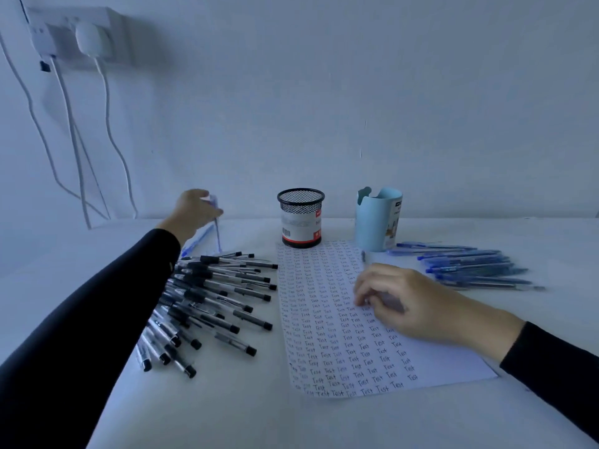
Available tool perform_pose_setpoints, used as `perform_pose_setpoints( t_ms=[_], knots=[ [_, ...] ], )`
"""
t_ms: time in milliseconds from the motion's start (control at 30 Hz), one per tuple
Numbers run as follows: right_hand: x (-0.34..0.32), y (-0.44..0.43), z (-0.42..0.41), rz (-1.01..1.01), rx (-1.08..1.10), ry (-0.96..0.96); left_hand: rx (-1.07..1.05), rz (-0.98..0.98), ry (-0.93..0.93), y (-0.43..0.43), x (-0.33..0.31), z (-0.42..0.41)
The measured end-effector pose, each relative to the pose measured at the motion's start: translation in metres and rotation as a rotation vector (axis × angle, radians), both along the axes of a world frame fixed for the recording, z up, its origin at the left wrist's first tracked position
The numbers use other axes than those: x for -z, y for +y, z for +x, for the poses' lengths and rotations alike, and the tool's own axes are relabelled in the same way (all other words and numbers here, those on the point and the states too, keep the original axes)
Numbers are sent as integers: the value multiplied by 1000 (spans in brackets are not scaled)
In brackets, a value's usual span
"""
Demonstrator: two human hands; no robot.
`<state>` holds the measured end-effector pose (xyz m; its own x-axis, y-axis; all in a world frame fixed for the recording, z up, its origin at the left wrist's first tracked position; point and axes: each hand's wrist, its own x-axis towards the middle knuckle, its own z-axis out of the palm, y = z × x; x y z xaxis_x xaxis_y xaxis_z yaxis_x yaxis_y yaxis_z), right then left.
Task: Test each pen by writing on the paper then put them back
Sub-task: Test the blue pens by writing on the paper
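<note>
A white sheet of paper [327, 322] lies in the middle of the table, covered with rows of the word "Test". My right hand [408, 303] rests on it with curled fingers and holds a pen [390, 301], mostly hidden by the hand. My left hand [191, 210] is raised at the back left and pinches a blue pen [216, 226], blurred, pointing down. A heap of black-capped pens [210, 296] lies left of the paper. Several blue pens [470, 265] lie to the right.
A black mesh pen cup [301, 218] and a light blue cup [377, 218] stand behind the paper. More blue pens [194, 243] lie at the back left under my left hand. White cables [77, 150] hang from a wall socket [73, 35].
</note>
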<state>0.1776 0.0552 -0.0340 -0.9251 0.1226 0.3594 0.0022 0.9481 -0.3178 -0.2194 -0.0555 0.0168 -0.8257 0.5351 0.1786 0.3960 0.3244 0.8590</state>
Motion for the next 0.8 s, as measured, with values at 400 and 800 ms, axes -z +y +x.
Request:
perform_pose_setpoints(
  t_ms=[400,800],
  knots=[
    [12,28,-6,-18,395,124,79,-575,320,-15,16,12],
    [-2,21,-3,-65,281,281,1,-374,266,-22,16,6]
  ],
)
